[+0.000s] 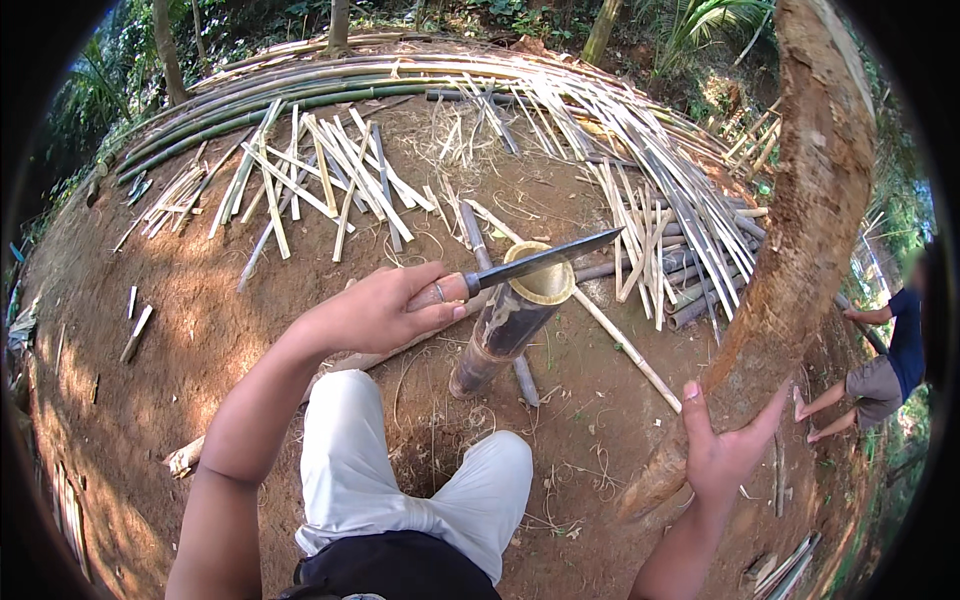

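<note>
My left hand (385,308) is closed around the wooden handle of a long knife (548,256), its blade pointing right. The blade passes over the open top of a thick, dark bamboo section (505,325), which stands slightly tilted in front of my knees. From this view I cannot tell whether blade and rim touch. My right hand (715,445) has its thumb and fingers spread in front of a rough brown tree trunk (800,200), apparently against its lower part. Nothing shows gripped in that hand.
Split bamboo strips (325,175) lie scattered on the earth ahead, with more strips (690,230) piled at right. Long bamboo poles (340,80) stretch across the back. A thin stick (625,345) lies beyond the bamboo section. Another person (890,345) stands at far right.
</note>
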Motion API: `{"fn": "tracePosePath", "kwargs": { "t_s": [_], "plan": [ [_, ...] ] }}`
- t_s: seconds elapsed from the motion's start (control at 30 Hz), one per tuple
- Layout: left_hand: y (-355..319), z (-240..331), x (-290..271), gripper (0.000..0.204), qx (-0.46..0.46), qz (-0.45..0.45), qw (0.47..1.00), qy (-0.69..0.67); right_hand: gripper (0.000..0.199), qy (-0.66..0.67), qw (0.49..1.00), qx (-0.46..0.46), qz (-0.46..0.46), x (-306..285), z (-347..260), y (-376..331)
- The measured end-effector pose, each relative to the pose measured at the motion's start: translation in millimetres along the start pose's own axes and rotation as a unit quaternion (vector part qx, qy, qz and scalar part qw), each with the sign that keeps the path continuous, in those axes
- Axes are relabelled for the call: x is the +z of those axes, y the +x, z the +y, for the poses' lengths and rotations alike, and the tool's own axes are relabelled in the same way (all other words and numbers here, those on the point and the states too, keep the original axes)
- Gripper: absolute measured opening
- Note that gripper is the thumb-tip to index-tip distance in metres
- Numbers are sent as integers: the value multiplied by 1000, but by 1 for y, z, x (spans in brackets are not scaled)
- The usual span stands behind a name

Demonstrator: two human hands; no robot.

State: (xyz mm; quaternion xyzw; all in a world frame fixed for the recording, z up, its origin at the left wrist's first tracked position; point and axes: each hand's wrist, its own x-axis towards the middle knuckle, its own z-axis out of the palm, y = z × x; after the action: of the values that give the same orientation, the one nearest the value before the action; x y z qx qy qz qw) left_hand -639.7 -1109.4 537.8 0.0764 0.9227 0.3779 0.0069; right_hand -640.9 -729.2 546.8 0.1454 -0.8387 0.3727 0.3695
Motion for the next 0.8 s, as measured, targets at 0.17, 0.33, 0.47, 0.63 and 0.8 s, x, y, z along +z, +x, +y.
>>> {"fn": "tracePosePath", "kwargs": {
  "t_s": [0.17, 0.33, 0.47, 0.63, 0.8],
  "plan": [
    [-6, 2, -3, 38, 23, -6, 1000, 10, 82, 56, 972, 111, -199, 23, -11, 23],
    [-10, 16, 9, 38, 17, -26, 999, -10, 76, 4, 953, 94, -287, 34, 14, 13],
    [-18, 16, 21, 37, 35, 17, 999, 0, 75, -5, 954, 94, -283, 38, 11, 8],
    [-18, 16, 16, 45, 28, 15, 999, -15, 76, 21, 960, 111, -256, 45, 15, 0],
    [-8, 12, 11, 46, 18, 2, 1000, -2, 83, 109, 969, 146, -166, 93, -1, 11]
  ]
}}
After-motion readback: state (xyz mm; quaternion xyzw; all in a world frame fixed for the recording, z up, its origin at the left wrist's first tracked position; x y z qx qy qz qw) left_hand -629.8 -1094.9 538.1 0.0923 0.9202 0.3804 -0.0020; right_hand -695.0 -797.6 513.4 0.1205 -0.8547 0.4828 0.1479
